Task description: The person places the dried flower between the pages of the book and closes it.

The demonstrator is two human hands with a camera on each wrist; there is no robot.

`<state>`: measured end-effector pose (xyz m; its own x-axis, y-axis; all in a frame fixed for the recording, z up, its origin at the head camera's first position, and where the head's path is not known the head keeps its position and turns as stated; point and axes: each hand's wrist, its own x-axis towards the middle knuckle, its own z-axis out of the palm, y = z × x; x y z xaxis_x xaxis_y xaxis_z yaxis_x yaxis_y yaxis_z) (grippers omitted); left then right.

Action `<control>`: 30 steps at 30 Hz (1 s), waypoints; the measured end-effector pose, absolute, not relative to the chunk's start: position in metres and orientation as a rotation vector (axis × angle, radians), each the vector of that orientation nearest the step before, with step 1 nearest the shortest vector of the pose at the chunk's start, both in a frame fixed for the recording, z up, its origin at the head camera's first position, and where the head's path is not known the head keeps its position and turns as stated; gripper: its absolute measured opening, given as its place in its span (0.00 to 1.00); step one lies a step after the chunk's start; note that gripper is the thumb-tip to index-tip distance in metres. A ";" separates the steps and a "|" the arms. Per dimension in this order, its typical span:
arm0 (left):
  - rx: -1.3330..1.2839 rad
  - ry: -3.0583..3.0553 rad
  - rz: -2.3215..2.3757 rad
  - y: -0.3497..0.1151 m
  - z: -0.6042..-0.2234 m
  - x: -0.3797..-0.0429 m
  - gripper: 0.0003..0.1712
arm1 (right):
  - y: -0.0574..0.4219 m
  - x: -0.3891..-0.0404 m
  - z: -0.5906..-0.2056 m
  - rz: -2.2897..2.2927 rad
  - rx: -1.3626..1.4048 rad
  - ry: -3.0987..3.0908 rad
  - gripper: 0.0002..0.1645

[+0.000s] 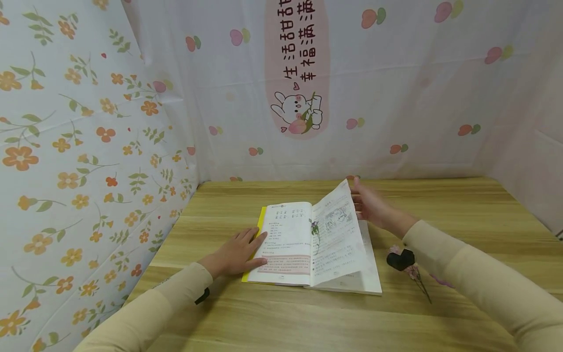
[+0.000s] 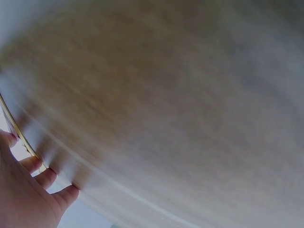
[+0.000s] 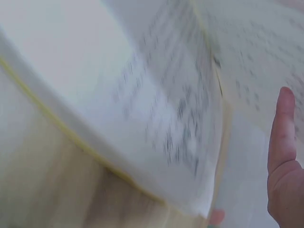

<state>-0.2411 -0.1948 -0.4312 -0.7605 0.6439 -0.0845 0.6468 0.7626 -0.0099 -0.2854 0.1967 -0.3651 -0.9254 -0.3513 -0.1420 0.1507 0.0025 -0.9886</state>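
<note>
An open book (image 1: 288, 220) with a yellow cover lies on the wooden table. My left hand (image 1: 239, 252) rests at its left edge, fingertips and thumb on the printed page; the left wrist view shows these fingers (image 2: 46, 178) spread along the edge. One right-hand page (image 1: 340, 244) stands raised and slanted, with more pages beneath. Behind its upper outer edge is my right hand (image 1: 374, 205), its fingers partly hidden by the paper. A straight digit of it shows beside the print in the right wrist view. A purple flower (image 1: 315, 234) with a green stem lies along the gutter.
Right of the book, a black heart-shaped piece (image 1: 400, 260) lies against a pink flower sprig (image 1: 415, 275) with thin stems. A purple bit (image 1: 441, 281) shows beside the right sleeve. Patterned cloth (image 1: 374, 88) hangs behind the table and on its left.
</note>
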 end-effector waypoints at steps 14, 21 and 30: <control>1.053 2.873 -0.049 -0.196 -0.430 -0.240 0.46 | 0.140 -0.239 -0.389 -1.683 -0.378 2.154 0.34; 1.067 2.873 -0.061 -0.195 -0.431 -0.241 0.46 | 0.121 -0.222 -0.399 -1.292 -0.683 2.528 0.45; 1.116 2.870 -0.150 -0.196 -0.431 -0.242 0.38 | 0.113 -0.215 -0.411 -0.764 -1.100 2.744 0.52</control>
<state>-0.2418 -0.1960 -0.4309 -0.7366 0.6703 -0.0897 0.6760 0.7336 -0.0697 -0.2149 0.1127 -0.4112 -0.7369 -0.6686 0.1004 -0.6243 0.6159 -0.4805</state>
